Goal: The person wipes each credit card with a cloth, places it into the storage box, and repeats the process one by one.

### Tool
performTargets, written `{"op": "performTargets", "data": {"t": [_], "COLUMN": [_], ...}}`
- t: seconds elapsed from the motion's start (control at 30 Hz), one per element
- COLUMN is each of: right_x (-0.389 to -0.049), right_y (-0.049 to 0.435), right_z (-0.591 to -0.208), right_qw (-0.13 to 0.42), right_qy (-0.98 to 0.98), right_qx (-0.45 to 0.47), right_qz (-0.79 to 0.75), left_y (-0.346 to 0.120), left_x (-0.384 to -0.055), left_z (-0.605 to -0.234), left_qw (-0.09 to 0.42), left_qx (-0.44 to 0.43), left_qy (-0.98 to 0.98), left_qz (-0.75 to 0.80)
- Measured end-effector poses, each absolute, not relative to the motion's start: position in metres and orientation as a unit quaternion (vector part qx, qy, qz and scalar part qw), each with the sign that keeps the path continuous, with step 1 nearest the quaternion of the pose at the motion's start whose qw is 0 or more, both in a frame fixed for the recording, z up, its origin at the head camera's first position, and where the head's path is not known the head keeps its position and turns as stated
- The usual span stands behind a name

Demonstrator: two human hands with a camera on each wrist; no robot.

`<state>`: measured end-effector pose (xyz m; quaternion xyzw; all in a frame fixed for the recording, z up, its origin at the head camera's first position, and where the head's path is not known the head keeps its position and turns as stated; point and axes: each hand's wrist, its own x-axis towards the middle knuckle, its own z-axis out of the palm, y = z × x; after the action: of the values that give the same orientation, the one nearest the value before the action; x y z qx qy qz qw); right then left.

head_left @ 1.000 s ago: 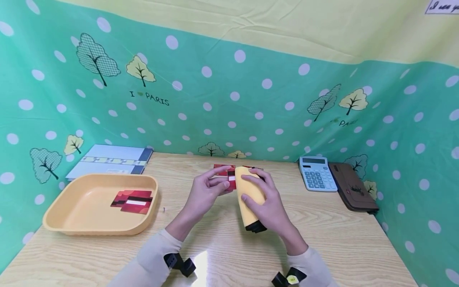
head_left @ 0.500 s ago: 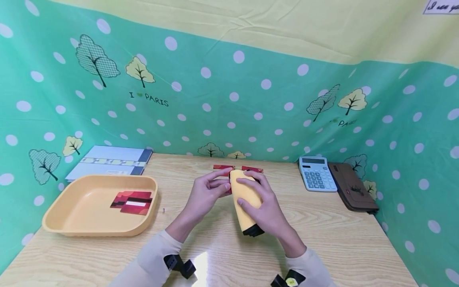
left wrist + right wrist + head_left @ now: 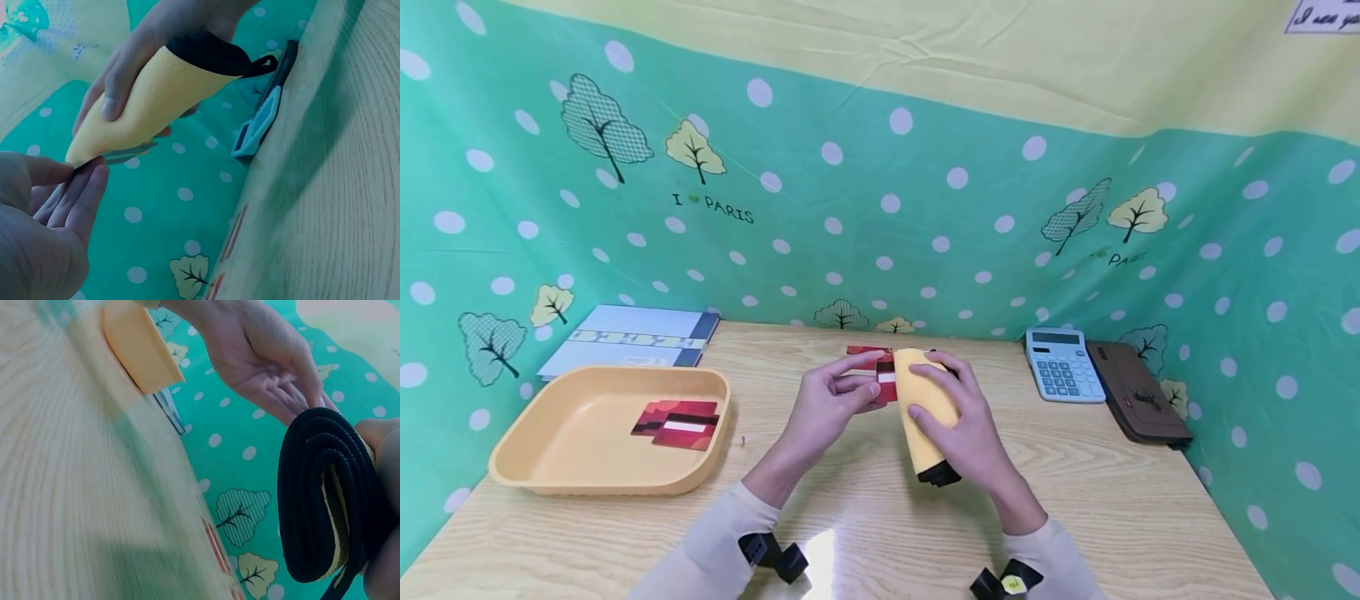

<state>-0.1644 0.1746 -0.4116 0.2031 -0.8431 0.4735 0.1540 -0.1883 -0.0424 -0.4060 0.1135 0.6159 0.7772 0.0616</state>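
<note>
My left hand point(image 3: 826, 407) pinches a red card point(image 3: 887, 380) with a black stripe and a white strip between thumb and fingers. A folded yellow cloth point(image 3: 922, 408) with black edging is gripped in my right hand point(image 3: 964, 421). The cloth's left side meets the card's right part and hides it. In the left wrist view the yellow cloth point(image 3: 150, 94) reaches down to the left fingertips, and a black loop hangs from its trim. Several rolled layers of black edging point(image 3: 297, 500) show in the right wrist view.
A peach tray point(image 3: 512, 433) stands at the left with red cards point(image 3: 683, 423) inside. Behind it lies a blue-grey notebook point(image 3: 632, 325). Another red card point(image 3: 861, 350) lies behind the hands. A blue calculator point(image 3: 1063, 364) and a brown wallet point(image 3: 1138, 392) lie at the right.
The right hand slid the cloth left over the card, then back right, so more of the card shows again. The left hand kept its pinch nearly in place.
</note>
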Motion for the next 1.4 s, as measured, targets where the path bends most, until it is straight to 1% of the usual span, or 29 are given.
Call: {"op": "performTargets", "data": {"t": [0.2, 0.6, 0.87, 1.1, 1.4], "right_x": [-0.170, -0.181, -0.184, -0.184, -0.182], "right_y": [0.184, 0.203, 0.209, 0.209, 0.211], "right_z": [-0.410, -0.414, -0.415, -0.412, -0.410], "right_qw": [0.153, 0.168, 0.169, 0.173, 0.174], "right_qy": [-0.846, -0.850, -0.853, -0.849, -0.847], "right_qx": [0.167, 0.139, 0.129, 0.136, 0.134], "right_qz": [0.482, 0.479, 0.477, 0.480, 0.484], "left_y": [-0.044, -0.048, -0.057, -0.079, -0.127], "left_x": [-0.188, -0.193, -0.191, -0.191, -0.194], "left_z": [-0.403, -0.403, -0.399, -0.395, -0.391], "left_qw": [0.063, 0.072, 0.064, 0.057, 0.040], "left_qx": [0.110, 0.100, 0.110, 0.122, 0.118], "left_qy": [0.620, 0.620, 0.622, 0.647, 0.708], "left_qz": [0.774, 0.775, 0.772, 0.750, 0.695]}}
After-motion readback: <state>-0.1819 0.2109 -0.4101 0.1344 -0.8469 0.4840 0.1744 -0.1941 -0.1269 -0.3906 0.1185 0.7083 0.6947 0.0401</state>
